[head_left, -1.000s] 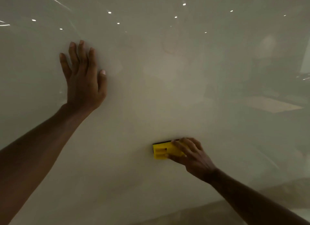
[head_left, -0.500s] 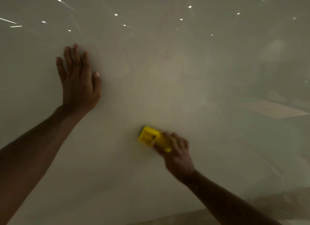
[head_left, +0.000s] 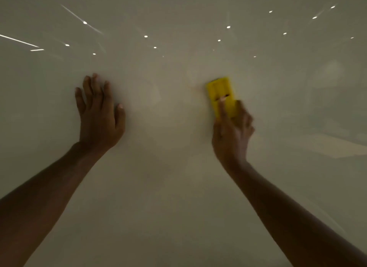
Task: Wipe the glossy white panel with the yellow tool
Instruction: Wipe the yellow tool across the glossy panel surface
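The glossy white panel [head_left: 170, 177] fills the whole head view, dim and reflective. My right hand [head_left: 231, 135] grips the lower end of the yellow tool [head_left: 221, 94], a flat rectangular block held upright and pressed against the panel right of centre, one finger lying along its face. My left hand [head_left: 99, 115] rests flat on the panel to the left, fingers spread and pointing up, holding nothing. A bare stretch of panel separates the two hands. The right hand and tool are slightly blurred.
Small bright light spots [head_left: 146, 36] and thin streaks [head_left: 18, 41] are reflected across the upper panel. A pale rectangular reflection [head_left: 333, 147] shows at the right. Both forearms reach in from the bottom corners.
My right hand has swept the yellow tool up and to the right, turning it from sideways to upright. The left hand stays flat on the panel; the view has shifted.
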The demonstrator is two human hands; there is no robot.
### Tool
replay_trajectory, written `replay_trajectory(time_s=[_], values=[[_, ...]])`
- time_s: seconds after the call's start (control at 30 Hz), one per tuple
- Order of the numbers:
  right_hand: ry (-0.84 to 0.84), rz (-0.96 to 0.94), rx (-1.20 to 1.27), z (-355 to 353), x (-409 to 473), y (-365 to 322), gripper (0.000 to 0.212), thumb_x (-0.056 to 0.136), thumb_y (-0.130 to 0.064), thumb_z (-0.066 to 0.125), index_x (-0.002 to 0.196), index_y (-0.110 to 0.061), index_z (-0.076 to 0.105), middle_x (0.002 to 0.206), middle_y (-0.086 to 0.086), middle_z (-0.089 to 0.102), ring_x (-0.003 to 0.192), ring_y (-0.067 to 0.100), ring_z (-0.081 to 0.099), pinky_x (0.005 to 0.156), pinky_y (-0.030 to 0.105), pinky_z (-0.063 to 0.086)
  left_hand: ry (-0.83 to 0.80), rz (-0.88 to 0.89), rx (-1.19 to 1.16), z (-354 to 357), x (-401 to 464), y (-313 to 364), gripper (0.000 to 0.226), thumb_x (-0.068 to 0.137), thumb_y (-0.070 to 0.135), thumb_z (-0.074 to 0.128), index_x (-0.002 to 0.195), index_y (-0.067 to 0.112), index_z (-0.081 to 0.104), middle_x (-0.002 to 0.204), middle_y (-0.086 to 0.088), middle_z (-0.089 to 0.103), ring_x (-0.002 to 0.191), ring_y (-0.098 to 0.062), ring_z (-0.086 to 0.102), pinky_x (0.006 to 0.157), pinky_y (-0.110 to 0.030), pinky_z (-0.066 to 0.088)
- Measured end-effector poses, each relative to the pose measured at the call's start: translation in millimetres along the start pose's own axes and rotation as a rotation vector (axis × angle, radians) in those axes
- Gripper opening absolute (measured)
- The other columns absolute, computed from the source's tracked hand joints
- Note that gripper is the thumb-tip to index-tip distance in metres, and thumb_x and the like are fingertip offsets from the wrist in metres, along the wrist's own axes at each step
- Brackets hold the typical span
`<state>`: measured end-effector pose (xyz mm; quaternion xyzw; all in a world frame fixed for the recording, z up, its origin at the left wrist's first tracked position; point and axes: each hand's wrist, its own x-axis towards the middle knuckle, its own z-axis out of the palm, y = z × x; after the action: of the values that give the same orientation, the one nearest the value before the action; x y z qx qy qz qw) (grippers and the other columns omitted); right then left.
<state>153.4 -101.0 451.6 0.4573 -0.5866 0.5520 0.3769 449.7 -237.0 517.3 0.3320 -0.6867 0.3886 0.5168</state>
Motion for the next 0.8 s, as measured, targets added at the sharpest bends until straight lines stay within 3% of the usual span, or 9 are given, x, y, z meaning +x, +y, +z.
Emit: replay_trajectory(time_s=[0.1,0.17,0.23,0.43,0.5,0.6,0.67,0.73,0.8], values=[[-0.204,-0.597,-0.064,7.2,-18.4,-8.1,0.061,0.094,-0.018,0.06,0.147,-0.04,0.042,0.146,0.013,0.047,0.118,0.04,0.05,0.088,0.045,0.037,0.015,0.011,0.014,0.2,6.6,1.6,0.058,0.105,0.025,0.041,0.152,-0.008,0.036,0.162,-0.039,0.025,0.153,-0.055,0.019,0.124,-0.066,0.011],[-0.234,-0.79,-0.104,5.5,4.8,-4.1,0.059,0.093,-0.019,0.06,0.145,-0.042,0.044,0.144,0.011,0.05,0.117,0.038,0.051,0.088,0.044,0.039,0.016,0.01,0.017,0.4,9.9,2.2,0.059,0.104,0.025,0.041,0.152,-0.009,0.036,0.162,-0.039,0.025,0.152,-0.055,0.02,0.124,-0.065,0.011],[-0.163,-0.725,-0.106,1.0,48.6,0.4,0.055,0.093,-0.021,0.06,0.144,-0.038,0.049,0.142,0.015,0.052,0.116,0.038,0.049,0.085,0.045,0.041,0.013,0.015,0.022,0.5,13.9,2.9,0.059,0.104,0.025,0.041,0.152,-0.008,0.035,0.162,-0.039,0.025,0.152,-0.055,0.019,0.124,-0.066,0.011],[0.096,0.074,-0.09,-17.4,160.6,-8.1,0.066,0.089,-0.027,0.051,0.152,-0.037,0.033,0.152,0.014,0.037,0.122,0.042,0.043,0.09,0.049,0.041,-0.001,0.005,0.022,-0.3,21.8,5.4,0.062,0.104,0.03,0.037,0.154,-0.007,0.033,0.164,-0.038,0.021,0.153,-0.054,0.017,0.124,-0.066,0.011],[0.019,-0.088,-0.106,-11.2,143.6,-29.0,0.064,0.09,-0.025,0.052,0.152,-0.036,0.035,0.152,0.016,0.036,0.122,0.043,0.043,0.09,0.049,0.041,0.012,0.009,0.021,-1.3,25.9,5.6,0.062,0.104,0.029,0.038,0.154,-0.006,0.034,0.163,-0.038,0.022,0.153,-0.054,0.018,0.124,-0.066,0.011],[-0.224,-0.742,-0.162,5.2,88.0,-45.0,0.056,0.098,-0.026,0.048,0.15,-0.042,0.035,0.149,0.012,0.043,0.12,0.039,0.045,0.088,0.046,0.041,0.038,0.014,0.029,-3.8,34.7,4.7,0.061,0.104,0.028,0.039,0.153,-0.008,0.036,0.163,-0.038,0.024,0.153,-0.054,0.019,0.124,-0.065,0.012],[-0.279,-0.972,-0.186,6.8,85.3,-41.8,0.053,0.1,-0.028,0.044,0.149,-0.046,0.035,0.149,0.008,0.045,0.122,0.034,0.047,0.089,0.043,0.039,0.039,0.005,0.02,-5.4,41.0,3.1,0.061,0.103,0.029,0.039,0.152,-0.008,0.037,0.163,-0.037,0.024,0.153,-0.053,0.019,0.124,-0.064,0.012],[-0.243,-0.903,-0.233,2.7,122.8,-38.7,0.052,0.101,-0.03,0.041,0.15,-0.045,0.033,0.151,0.008,0.043,0.125,0.035,0.046,0.089,0.043,0.034,0.034,0.007,0.027,-5.8,46.5,0.5,0.062,0.104,0.029,0.038,0.152,-0.009,0.037,0.163,-0.038,0.024,0.153,-0.054,0.019,0.124,-0.065,0.012],[-0.099,-0.565,-0.208,-4.2,174.6,-31.8,0.056,0.097,-0.03,0.045,0.151,-0.041,0.034,0.152,0.013,0.04,0.125,0.04,0.044,0.09,0.047,0.036,0.027,0.013,0.027,-6.1,49.0,-2.1,0.062,0.104,0.03,0.037,0.153,-0.008,0.036,0.163,-0.038,0.023,0.153,-0.054,0.019,0.124,-0.065,0.011]])
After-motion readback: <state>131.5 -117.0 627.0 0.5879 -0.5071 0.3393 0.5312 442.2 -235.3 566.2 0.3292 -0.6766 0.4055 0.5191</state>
